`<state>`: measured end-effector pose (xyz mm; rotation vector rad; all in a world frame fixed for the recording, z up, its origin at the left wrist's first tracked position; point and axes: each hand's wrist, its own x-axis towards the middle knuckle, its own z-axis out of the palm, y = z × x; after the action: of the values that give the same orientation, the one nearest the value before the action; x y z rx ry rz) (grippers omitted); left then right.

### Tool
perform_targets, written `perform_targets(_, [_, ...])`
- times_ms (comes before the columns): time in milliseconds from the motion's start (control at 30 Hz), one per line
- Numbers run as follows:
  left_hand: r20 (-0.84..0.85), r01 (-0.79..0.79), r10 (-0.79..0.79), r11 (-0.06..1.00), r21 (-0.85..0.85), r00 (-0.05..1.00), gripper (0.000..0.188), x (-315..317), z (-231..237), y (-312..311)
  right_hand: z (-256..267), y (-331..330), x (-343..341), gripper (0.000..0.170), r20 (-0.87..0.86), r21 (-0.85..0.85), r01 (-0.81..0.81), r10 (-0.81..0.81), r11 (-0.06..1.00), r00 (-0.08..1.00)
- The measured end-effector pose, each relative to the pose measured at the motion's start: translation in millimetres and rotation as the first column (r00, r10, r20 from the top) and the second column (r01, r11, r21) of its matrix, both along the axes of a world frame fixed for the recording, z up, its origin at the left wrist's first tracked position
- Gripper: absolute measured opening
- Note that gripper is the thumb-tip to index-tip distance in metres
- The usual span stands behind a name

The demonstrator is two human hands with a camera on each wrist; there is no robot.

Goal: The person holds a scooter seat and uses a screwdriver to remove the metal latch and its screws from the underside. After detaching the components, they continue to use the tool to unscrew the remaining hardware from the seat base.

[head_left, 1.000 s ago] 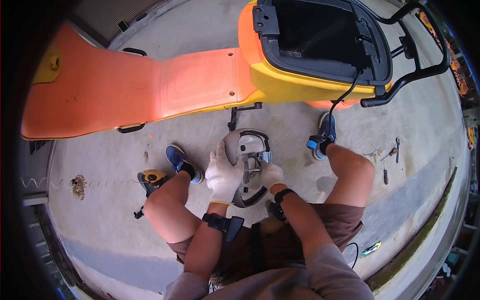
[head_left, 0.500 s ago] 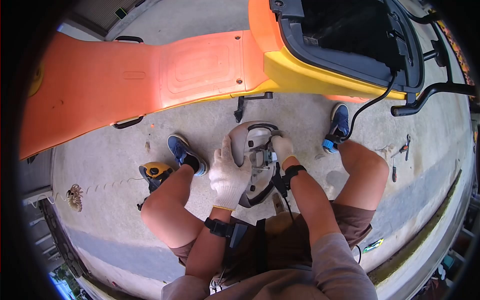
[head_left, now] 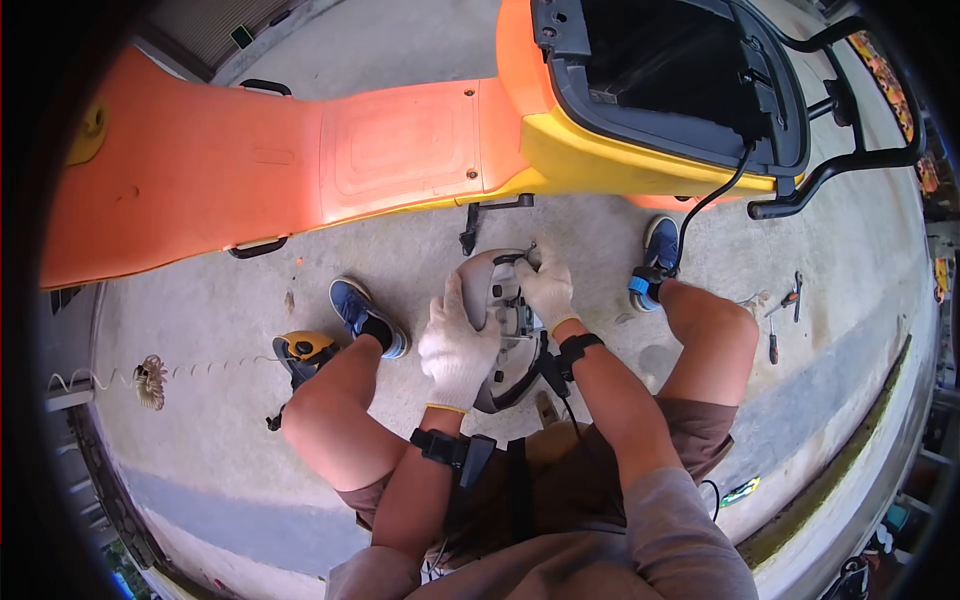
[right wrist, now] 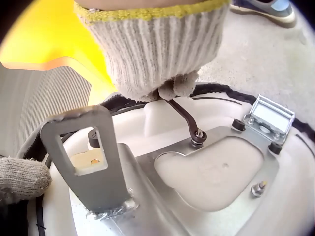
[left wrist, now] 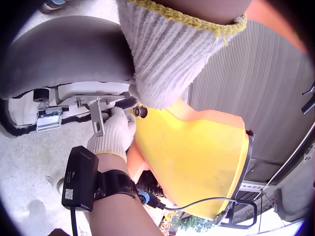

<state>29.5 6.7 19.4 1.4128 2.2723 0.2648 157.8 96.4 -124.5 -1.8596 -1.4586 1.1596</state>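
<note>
An upside-down scooter seat (head_left: pixel 478 278) lies between the person's legs, its white underside up. A metal plate (right wrist: pixel 272 169) with a slotted upright bracket (right wrist: pixel 112 160) is fixed to it, with a silver hinge (right wrist: pixel 269 115) at one end. My gloved right hand (head_left: pixel 548 285) grips a dark ring wrench (right wrist: pixel 184 115), whose end sits around a nut (right wrist: pixel 199 133) at the plate's edge. The wrench's other end is mostly hidden in the glove. My gloved left hand (head_left: pixel 455 345) holds the seat's padded side, its thumb (right wrist: pixel 22 179) over the rim.
An orange and yellow scooter body (head_left: pixel 400 145) with an open storage bay (head_left: pixel 665 85) stands just ahead. Tools (head_left: pixel 785 305) lie on the concrete at right. A yellow-black object (head_left: pixel 305 348) and a coiled cord (head_left: pixel 150 382) are at left.
My right hand has moved from near the seat's middle toward its far end, where it grips the wrench. My left hand stays at the seat's side.
</note>
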Motion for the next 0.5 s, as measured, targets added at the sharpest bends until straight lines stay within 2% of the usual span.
perform_targets(33, [-0.013,0.0,0.0,0.999,-0.047,1.0,0.073,1.3,2.4,-0.4,23.6,-4.8,0.1,0.05,0.037,0.004,0.011,-0.011,1.0,0.999])
perform_targets(167, [0.027,-0.007,0.008,0.999,-0.034,1.0,0.074,-1.0,3.6,-1.2,57.1,-11.2,7.8,0.039,0.078,0.124,0.002,-0.012,0.992,0.997])
perform_targets(233, [0.018,-0.01,0.011,0.999,-0.045,1.0,0.075,-1.7,2.7,-0.8,79.4,-22.4,10.2,0.039,-0.084,0.1,-0.056,0.065,0.993,0.994])
perform_targets(267, [0.021,-0.009,0.01,0.999,-0.036,1.0,0.075,-2.0,3.3,-0.4,80.7,-27.5,11.3,0.039,-0.08,0.109,-0.056,0.065,0.992,0.995])
perform_targets(333, [0.012,-0.016,0.017,0.999,-0.049,1.0,0.076,-2.2,4.6,0.7,75.5,-38.2,14.3,0.041,-0.085,0.027,-0.181,0.183,0.983,0.979])
perform_targets(367, [0.016,-0.016,0.016,0.999,-0.042,1.0,0.076,-2.4,4.9,0.9,70.0,-43.5,14.9,0.042,-0.091,-0.117,-0.176,0.166,0.977,0.982])
perform_targets(467, [0.015,-0.028,0.028,0.998,-0.05,0.999,0.077,-4.4,1.8,0.1,68.0,-61.3,18.5,0.043,-0.122,-0.201,-0.226,0.204,0.953,0.971])
perform_targets(500, [0.02,-0.031,0.031,0.999,-0.036,0.999,0.076,-5.2,-0.4,-0.3,63.7,-68.1,19.4,0.044,-0.153,-0.142,-0.226,0.204,0.964,0.967])
